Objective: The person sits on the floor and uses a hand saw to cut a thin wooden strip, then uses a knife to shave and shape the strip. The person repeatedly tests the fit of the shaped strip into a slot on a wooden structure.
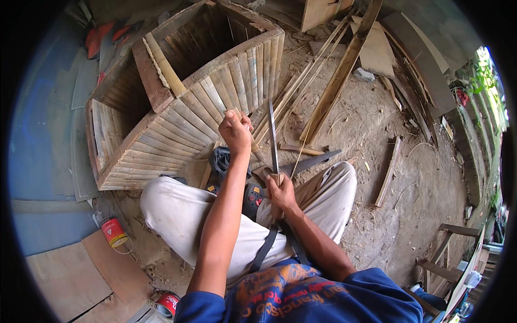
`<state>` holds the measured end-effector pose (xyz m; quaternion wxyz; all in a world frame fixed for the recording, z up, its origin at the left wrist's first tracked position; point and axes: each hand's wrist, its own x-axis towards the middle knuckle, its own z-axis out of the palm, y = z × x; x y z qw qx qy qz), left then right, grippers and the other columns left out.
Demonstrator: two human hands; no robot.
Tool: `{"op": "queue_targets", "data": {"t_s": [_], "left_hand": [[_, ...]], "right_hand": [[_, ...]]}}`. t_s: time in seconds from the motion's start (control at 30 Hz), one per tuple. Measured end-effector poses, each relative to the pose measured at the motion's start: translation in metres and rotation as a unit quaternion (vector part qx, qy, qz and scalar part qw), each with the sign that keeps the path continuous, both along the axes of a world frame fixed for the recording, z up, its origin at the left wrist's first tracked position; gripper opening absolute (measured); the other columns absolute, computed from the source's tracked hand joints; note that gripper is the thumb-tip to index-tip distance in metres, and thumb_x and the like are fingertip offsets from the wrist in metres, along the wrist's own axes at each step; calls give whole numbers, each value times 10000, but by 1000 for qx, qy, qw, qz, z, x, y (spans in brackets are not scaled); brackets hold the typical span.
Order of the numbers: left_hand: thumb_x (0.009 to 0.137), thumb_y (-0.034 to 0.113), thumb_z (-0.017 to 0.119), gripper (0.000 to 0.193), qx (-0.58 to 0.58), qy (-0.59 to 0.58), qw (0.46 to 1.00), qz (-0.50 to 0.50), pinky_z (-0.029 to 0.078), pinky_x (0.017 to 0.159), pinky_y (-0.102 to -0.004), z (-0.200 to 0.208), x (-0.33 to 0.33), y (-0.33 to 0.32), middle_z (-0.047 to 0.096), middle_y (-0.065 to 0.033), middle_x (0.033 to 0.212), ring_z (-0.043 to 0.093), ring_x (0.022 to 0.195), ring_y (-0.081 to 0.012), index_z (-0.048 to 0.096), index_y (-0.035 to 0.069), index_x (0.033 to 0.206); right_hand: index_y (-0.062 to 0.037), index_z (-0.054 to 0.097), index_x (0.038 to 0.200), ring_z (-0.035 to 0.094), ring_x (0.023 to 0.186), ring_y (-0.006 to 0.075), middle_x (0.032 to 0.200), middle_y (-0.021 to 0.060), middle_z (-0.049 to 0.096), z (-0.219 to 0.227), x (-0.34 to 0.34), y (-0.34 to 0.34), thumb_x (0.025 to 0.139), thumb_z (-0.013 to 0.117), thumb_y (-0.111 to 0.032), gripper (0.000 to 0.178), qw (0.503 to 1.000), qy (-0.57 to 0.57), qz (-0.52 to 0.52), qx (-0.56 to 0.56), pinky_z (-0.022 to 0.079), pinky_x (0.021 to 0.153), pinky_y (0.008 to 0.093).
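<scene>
My left hand [235, 131] is closed around the top of a pale, narrow bamboo strip [251, 141] held above my knees, just in front of the slatted bamboo crate [177, 113]. My right hand [280, 192] is clenched on the wooden handle of a long dark blade [273, 137] standing upright beside the strip. To my left, 2 small red cans sit on the ground, 1 with a yellow label [113, 232] and 1 near my elbow [168, 304].

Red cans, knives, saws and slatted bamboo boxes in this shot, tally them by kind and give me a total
Red cans: 2, one by the left knee, one at the lower edge
Knife: 1, in the right hand
Saw: 1
Bamboo box: 1
Total: 5
</scene>
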<state>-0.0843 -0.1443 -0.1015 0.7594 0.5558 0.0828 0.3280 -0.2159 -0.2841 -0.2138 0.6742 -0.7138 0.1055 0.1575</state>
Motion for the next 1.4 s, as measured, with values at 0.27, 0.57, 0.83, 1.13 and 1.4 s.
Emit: {"op": "queue_targets", "data": {"t_s": [0.27, 0.57, 0.83, 1.13, 1.4], "left_hand": [[1003, 607, 371, 690, 4, 23, 1000, -20, 377, 463, -275, 3, -1, -1, 436, -19, 508, 430, 465, -110, 379, 60, 583], [963, 665, 407, 704, 22, 39, 998, -49, 397, 472, -279, 3, 1, -2, 427, -18, 513, 425, 465, -115, 435, 48, 624], [981, 650, 375, 708, -6, 31, 999, -9, 385, 461, -265, 5, 2, 3, 435, -16, 507, 422, 455, -110, 372, 66, 581], [971, 663, 384, 716, -15, 42, 999, 8, 394, 459, -284, 2, -1, 9, 437, -21, 505, 445, 457, -114, 464, 37, 633], [973, 660, 380, 715, -22, 38, 999, 19, 393, 451, -272, 4, 5, 12, 435, -20, 499, 459, 454, -119, 407, 55, 594]], "right_hand": [[-45, 529, 833, 507, 431, 127, 557, 22, 530, 8, 3, -2, 962, 639, -286, 294, 996, 88, 32, 4, 419, 393, 314], [-49, 543, 854, 516, 448, 125, 567, 6, 526, 10, -3, -5, 960, 627, -240, 234, 995, 76, 63, -29, 427, 418, 290], [-48, 529, 900, 504, 492, 80, 609, -1, 543, 16, -6, -5, 957, 644, -203, 202, 989, -91, -52, 102, 413, 447, 258], [-52, 513, 835, 501, 489, 96, 599, 6, 538, 13, -9, 3, 957, 647, -215, 243, 988, -110, -69, 89, 403, 430, 286], [-73, 503, 846, 489, 443, 102, 570, 3, 526, 13, -13, 0, 975, 620, -230, 235, 998, -21, -25, 55, 400, 404, 272]]}}
